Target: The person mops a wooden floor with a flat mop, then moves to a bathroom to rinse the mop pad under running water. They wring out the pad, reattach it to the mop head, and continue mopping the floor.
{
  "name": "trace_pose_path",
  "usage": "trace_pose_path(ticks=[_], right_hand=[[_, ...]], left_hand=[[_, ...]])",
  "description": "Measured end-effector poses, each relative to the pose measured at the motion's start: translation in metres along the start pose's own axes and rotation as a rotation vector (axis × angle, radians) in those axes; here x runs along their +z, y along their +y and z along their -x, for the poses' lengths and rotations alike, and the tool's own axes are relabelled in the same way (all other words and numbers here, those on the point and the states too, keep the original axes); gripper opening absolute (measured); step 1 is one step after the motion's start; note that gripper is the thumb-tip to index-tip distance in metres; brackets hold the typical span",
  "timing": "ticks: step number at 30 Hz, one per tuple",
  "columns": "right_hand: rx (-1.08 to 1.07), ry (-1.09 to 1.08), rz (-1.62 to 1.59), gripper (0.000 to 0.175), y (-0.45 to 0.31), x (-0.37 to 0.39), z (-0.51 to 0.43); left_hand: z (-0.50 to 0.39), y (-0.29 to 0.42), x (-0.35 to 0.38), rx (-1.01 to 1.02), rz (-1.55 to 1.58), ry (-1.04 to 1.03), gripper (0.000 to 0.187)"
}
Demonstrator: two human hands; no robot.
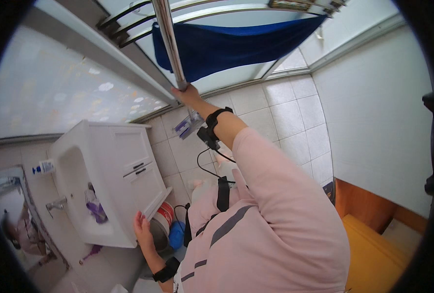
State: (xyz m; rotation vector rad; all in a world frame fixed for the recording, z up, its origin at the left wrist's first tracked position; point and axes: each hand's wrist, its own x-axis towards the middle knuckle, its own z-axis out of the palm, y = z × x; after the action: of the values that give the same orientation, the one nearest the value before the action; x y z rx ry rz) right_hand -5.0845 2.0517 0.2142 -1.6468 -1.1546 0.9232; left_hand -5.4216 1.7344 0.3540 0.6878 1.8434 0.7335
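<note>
My right hand (189,96) is closed around a shiny metal pole (170,40), which runs down to a purple and grey mop head (188,125) over the tiled floor. Beyond the pole, a dark blue towel (235,45) hangs from metal rails. My left hand (143,227) is empty, its fingers fairly straight, beside the front corner of a white washbasin cabinet (129,175); whether it touches the cabinet I cannot tell. Both wrists wear black bands.
A purple and whitish item (96,210) lies in the basin (79,183), near the faucet (56,204). Beside the cabinet stand a bucket (159,234) and a blue object (176,234). A black cable hangs near my right forearm. Glass panels and a yellow surface (370,252) border the floor.
</note>
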Motion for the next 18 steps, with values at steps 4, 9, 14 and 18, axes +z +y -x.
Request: trace_pose_path(ticks=[4, 9, 14, 18], right_hand=[[0.311, -0.097, 0.252, 0.073, 0.042, 0.018, -0.025], [0.21, 0.051, 0.295, 0.062, 0.054, 0.017, -0.042], [-0.049, 0.118, 0.428, 0.046, 0.031, 0.012, -0.044], [-0.062, 0.061, 0.42, 0.041, 0.006, 0.012, -0.046]], left_hand=[[0.045, -0.023, -0.01, -0.116, 0.105, 0.128, 0.042], [0.068, -0.033, -0.007, -0.163, 0.178, 0.201, 0.042], [0.062, -0.038, -0.004, -0.183, 0.179, 0.196, 0.04], [0.046, -0.03, -0.01, -0.161, 0.126, 0.149, 0.04]])
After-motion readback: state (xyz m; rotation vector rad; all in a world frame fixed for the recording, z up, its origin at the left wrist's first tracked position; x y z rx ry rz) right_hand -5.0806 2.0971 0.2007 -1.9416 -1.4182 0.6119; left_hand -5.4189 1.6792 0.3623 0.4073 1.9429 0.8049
